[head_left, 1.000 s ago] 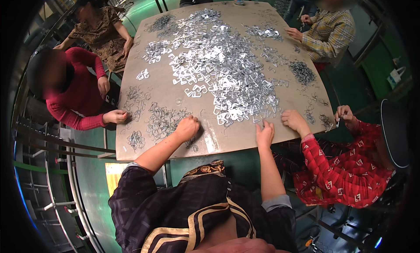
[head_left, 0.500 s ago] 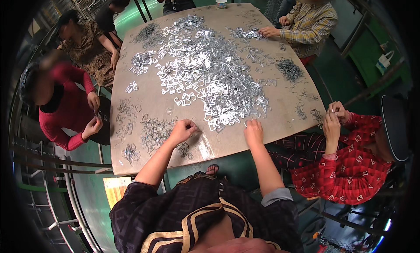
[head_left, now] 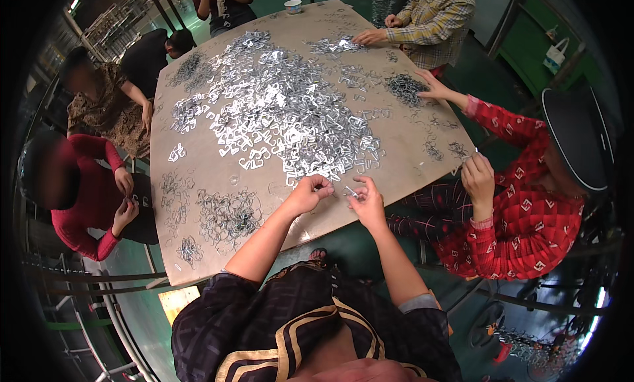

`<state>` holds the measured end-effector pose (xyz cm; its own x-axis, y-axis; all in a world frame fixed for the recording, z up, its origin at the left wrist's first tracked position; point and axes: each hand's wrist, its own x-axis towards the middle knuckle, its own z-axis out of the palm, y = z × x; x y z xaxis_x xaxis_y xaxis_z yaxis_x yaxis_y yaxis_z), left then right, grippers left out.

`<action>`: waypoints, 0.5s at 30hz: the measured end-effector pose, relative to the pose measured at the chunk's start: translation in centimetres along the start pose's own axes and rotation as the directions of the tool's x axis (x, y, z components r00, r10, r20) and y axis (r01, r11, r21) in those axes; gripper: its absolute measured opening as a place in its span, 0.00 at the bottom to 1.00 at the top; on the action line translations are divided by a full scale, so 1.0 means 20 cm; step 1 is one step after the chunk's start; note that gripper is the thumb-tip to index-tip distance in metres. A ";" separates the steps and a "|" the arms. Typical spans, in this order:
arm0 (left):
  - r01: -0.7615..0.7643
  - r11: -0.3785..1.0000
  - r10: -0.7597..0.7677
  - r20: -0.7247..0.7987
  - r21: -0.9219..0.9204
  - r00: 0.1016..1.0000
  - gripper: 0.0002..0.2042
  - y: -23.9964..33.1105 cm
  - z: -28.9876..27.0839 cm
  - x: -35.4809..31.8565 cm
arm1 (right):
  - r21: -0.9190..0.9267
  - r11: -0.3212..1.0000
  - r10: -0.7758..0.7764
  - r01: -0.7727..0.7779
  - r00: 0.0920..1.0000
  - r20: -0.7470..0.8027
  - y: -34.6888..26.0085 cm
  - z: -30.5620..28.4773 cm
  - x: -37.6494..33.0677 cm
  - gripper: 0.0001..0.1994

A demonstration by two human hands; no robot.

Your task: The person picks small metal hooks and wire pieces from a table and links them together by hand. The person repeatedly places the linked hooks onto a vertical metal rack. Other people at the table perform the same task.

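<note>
My left hand (head_left: 310, 195) is just in front of the near end of a big heap of shiny metal hooks (head_left: 290, 111), its thumb and fingers pressed together in a pinch. Whatever it may hold is too small to make out. Close by on its right, my right hand (head_left: 367, 202) grips a small bent metal hook (head_left: 351, 192) between thumb and fingers. The two hands are apart, over the table's near edge. Left of my left forearm lies a loose spread of thin wire rings (head_left: 228, 213) on the brown tabletop (head_left: 409, 157).
Around the table sit several people: a red-patterned sleeve (head_left: 508, 127) reaches to a dark wire pile (head_left: 404, 89) at right, and a red sweater (head_left: 86, 197) is at left. A small bowl (head_left: 293, 6) stands at the far edge. Smaller hook piles lie about the heap.
My left hand has moved right and my right hand has come toward it with a hook now showing. The person at right has stretched an arm to the dark pile. The view has shifted.
</note>
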<state>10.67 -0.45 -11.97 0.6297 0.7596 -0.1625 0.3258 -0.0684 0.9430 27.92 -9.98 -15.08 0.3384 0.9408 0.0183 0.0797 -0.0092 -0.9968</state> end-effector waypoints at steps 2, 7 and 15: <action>-0.116 0.992 0.119 0.083 -0.043 0.989 0.07 -0.01 0.06 0.03 | -0.131 0.990 -0.044 0.044 0.999 -0.002 -0.12 -0.01 -0.06 0.26; -0.207 0.975 0.182 0.242 0.084 0.953 0.05 0.22 0.26 0.06 | -0.287 0.956 -0.077 0.059 0.996 -0.049 -0.21 -0.16 -0.21 0.28; -0.289 0.949 0.309 0.521 -0.122 0.795 0.00 0.30 0.80 0.06 | -0.193 0.981 -0.071 -0.015 0.899 -0.432 -0.19 -0.47 -0.65 0.30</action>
<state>24.76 -10.31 -11.08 0.9692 0.2460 0.0110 0.0412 -0.2059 0.9777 32.03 -25.26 -10.89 0.7035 0.7003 0.1214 0.2544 -0.0886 -0.9630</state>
